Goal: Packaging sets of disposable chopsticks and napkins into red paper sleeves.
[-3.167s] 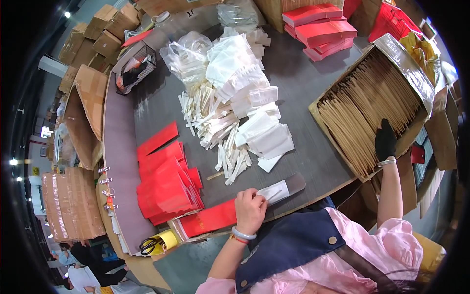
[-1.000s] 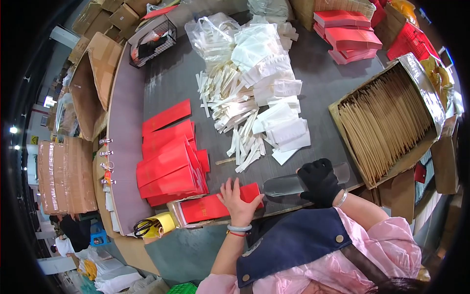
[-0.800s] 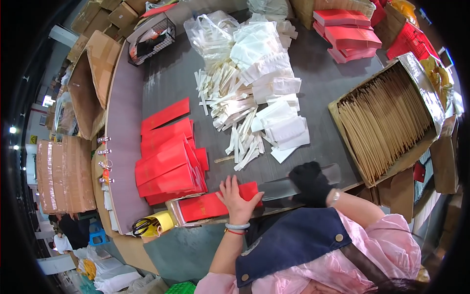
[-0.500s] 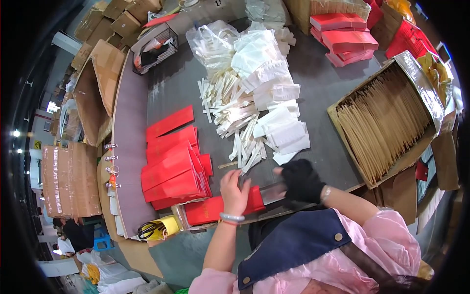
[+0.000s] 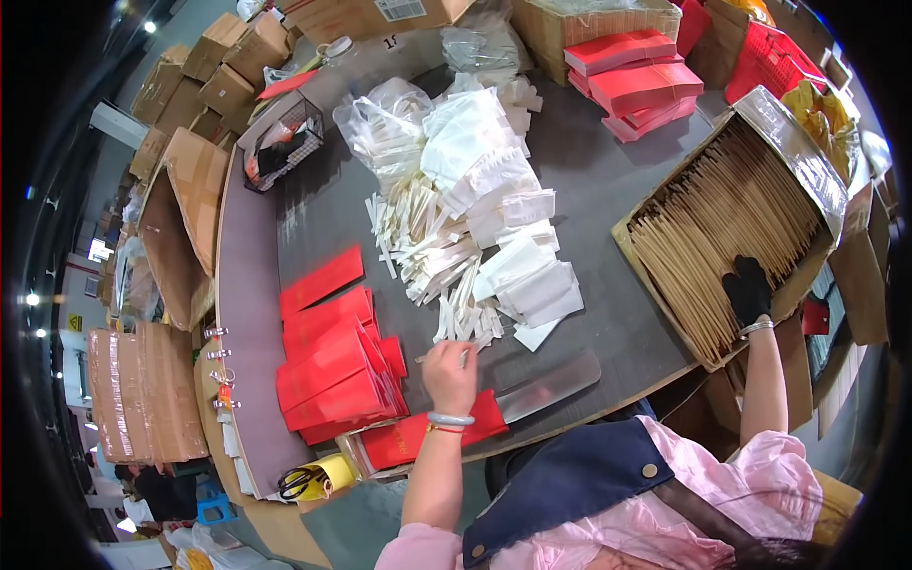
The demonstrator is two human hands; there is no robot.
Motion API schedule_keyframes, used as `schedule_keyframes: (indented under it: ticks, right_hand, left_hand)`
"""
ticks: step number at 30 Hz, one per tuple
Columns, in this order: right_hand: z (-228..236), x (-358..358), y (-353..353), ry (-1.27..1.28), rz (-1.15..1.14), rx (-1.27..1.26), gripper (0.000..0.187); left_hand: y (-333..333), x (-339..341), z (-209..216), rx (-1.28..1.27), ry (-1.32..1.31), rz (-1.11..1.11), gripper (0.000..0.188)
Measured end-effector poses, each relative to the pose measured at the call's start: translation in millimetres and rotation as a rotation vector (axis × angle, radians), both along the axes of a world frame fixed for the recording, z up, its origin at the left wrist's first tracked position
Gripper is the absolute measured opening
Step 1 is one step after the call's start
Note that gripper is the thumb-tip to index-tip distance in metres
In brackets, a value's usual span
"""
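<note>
My bare left hand [image 5: 450,382], with a pale bangle and red cord at its wrist, hovers over a red paper sleeve [image 5: 399,441]. Its fingers are drawn together by the near end of the white paper strips [image 5: 421,242]; whatever they pinch is too small to make out. A clear, round-ended plastic piece [image 5: 556,385] sticks out from the sleeve's right end. At the right, my black-gloved right hand [image 5: 749,291] reaches into a cardboard box [image 5: 655,304] and touches tightly packed, thin brown pieces [image 5: 722,218], its fingers apart.
Red sleeves [image 5: 332,370] lie fanned at the left. White paper packets [image 5: 532,280] spread mid-table below a plastic bag [image 5: 385,128]. Stacked red packs [image 5: 636,81] stand at the back right, a wire basket [image 5: 285,147] at the back left. Scissors [image 5: 299,483] rest in a yellow holder [image 5: 334,472].
My right hand has left the clear plastic piece and moved right into the cardboard box. My left hand has lifted off the sleeve toward the strips, fingers drawn together. The view has shifted.
</note>
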State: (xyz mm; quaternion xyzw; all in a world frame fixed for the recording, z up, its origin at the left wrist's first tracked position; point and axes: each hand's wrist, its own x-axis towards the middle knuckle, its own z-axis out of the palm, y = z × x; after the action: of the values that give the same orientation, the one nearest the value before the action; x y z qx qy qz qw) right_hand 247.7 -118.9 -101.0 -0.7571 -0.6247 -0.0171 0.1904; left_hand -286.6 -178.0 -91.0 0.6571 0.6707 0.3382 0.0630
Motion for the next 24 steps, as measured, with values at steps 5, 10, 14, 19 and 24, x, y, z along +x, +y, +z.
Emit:
schedule_keyframes:
  ticks: [5,10,14,19,24]
  right_hand:
    - [1.3,-6.5,9.2,0.172,0.019,-0.070,0.026]
    - [-11.5,-2.7,11.6,0.265,-0.025,-0.090,0.021]
    - [-6.4,-6.4,11.3,0.241,0.077,0.024,0.019]
    - [1.8,-8.1,14.5,0.190,0.054,-0.087,0.017]
    - [7.7,-9.3,13.0,0.183,0.074,-0.138,0.017]
  left_hand:
    - [35.3,58.4,-1.4,-0.119,-0.350,-0.095,0.009]
    - [53.0,68.3,-21.5,-0.049,-0.221,-0.078,0.011]
    - [57.3,69.9,-26.9,-0.053,-0.209,-0.048,0.011]
    - [63.8,77.7,-24.1,-0.010,-0.191,-0.032,0.012]
    - [64.8,79.0,-19.4,-0.037,-0.159,-0.073,0.010]
